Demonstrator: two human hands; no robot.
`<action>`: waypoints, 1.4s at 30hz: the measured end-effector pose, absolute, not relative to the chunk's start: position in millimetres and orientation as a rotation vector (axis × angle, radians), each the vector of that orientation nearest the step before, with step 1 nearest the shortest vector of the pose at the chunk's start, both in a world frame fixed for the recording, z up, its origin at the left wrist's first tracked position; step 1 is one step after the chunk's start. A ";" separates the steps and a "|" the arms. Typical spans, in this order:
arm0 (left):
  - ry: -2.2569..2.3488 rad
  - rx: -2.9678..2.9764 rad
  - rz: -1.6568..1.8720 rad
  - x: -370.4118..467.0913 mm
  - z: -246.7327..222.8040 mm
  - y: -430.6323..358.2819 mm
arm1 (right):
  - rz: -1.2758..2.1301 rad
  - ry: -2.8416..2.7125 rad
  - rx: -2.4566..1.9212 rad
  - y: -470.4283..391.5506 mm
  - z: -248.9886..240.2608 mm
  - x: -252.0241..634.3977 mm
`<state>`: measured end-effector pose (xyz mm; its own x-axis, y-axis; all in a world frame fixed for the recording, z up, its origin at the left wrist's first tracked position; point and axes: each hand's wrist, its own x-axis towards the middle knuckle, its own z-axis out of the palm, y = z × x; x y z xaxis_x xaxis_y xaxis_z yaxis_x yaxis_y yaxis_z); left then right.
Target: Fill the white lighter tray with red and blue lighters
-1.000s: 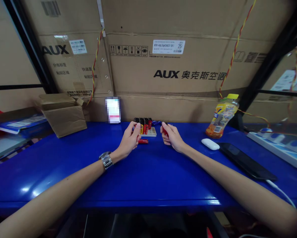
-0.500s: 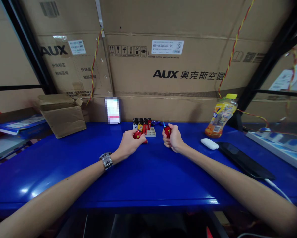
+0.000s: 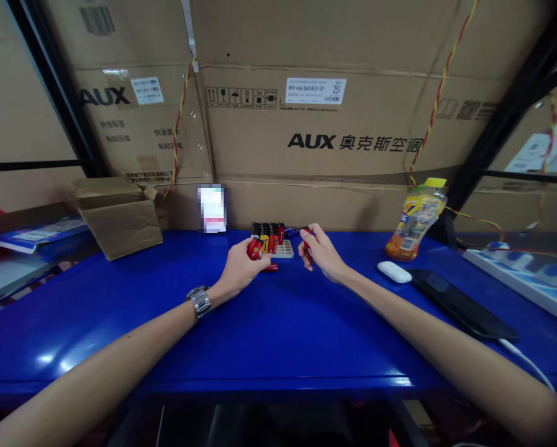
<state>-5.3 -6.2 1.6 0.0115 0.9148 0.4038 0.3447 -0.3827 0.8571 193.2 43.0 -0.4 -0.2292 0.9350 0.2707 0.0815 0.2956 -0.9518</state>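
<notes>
- The left hand (image 3: 239, 268) is gripping a red lighter (image 3: 254, 248), tilted, its top end sticking up above the thumb and fingers.
- The right hand (image 3: 319, 253) is closing round a second lighter (image 3: 307, 240), red and mostly hidden by the fingers; only a small part is showing at the top of the fist.
- Both hands are hovering just above the desk (image 3: 269, 323), near each other but apart, with the tray between and just behind them.
- The tray (image 3: 285, 250) is sitting on the desk near its far edge, pale and gridded, with several lighters (image 3: 267, 233) standing upright in its left part; its right cells are showing bare.
- One more red lighter, the loose one (image 3: 271, 267), is lying flat on the desk just beside the left hand's fingers.
- A watch (image 3: 199, 300) is sitting on the left wrist.
- To the right, well apart from the hands, a white case (image 3: 394, 271) is lying on the desk, and a dark phone (image 3: 462, 302) is lying just beside it with a cable running off its near end.
- A bottle (image 3: 415, 218) with a yellow cap is standing behind the case, against the cartons.
- To the left, an open box (image 3: 120, 215) is resting at the desk's far corner.
- Large cartons (image 3: 325, 124) are filling the wall behind the desk.
</notes>
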 end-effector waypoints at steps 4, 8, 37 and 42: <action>1.322 1.786 1.380 -6.7 2.4 -6.4 | 0.645 -1.854 -0.871 69.3 -2.8 195.8; 1.319 1.821 1.380 -7.7 1.2 -6.1 | 0.506 -1.886 -0.867 95.1 -7.9 191.5; 1.484 2.410 1.252 -12.5 -3.7 -5.7 | 0.736 -1.695 -0.726 82.0 23.8 186.5; 1.614 2.507 0.953 -17.4 -10.4 -3.2 | 0.605 -1.777 -0.852 106.7 6.6 204.4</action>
